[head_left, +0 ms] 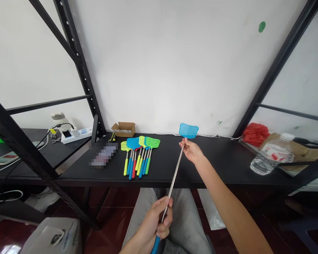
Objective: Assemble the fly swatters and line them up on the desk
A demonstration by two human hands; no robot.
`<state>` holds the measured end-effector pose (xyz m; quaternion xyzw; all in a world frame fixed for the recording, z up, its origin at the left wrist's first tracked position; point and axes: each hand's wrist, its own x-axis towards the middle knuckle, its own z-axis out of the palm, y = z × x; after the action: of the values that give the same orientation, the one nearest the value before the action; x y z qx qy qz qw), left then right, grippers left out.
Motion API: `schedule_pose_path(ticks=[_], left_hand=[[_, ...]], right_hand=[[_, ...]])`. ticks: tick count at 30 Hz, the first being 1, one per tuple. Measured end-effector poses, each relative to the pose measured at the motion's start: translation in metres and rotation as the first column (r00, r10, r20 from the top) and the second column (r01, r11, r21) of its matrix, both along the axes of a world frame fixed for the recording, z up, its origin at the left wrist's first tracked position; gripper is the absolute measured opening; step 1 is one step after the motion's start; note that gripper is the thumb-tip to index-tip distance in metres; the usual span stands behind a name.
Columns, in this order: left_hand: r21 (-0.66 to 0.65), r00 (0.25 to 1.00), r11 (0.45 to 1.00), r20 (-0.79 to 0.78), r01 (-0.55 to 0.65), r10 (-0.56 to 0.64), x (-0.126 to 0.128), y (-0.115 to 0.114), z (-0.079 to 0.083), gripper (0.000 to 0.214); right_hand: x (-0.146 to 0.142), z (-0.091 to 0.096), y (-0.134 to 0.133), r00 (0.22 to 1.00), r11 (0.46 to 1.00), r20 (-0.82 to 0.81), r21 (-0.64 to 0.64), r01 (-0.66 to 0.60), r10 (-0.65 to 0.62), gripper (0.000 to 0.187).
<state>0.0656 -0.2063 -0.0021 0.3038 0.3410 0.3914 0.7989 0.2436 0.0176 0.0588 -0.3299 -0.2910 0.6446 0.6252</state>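
Left hand (157,222), right hand (191,151) hold a swatter (172,183) before more swatters (140,155).

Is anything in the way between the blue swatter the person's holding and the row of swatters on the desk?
Nothing visible stands in the way. The blue fly swatter head, held by the right hand, sits right of the row of swatters, with only black desktop between.

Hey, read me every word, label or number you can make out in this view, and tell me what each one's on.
No words can be quoted.
Cardboard box label: too small to read.
Water bottle label: red print, too small to read.
White carton: dark printed mark, too blurred to read.
Pixelated patch on the bench: blurred out, unreadable.
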Motion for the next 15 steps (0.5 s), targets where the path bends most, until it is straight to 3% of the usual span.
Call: schedule_pose_path(ticks=[5, 15], left_hand=[[0.017, 0.998, 1.000, -0.061, 0.018, -0.017, -0.010, -0.001, 0.000, 0.038], [0.109, 0.972, 0.993, -0.234, 0.046, -0.019, -0.015, -0.005, 0.000, 0.042]], right_hand=[[0.011, -0.001, -0.010, 0.987, 0.998, 0.146, 0.019, -0.063, 0.060, 0.013], [0.019, 0.002, -0.005, 0.985, 0.994, 0.157, -0.064, 0.089, -0.078, 0.015]])
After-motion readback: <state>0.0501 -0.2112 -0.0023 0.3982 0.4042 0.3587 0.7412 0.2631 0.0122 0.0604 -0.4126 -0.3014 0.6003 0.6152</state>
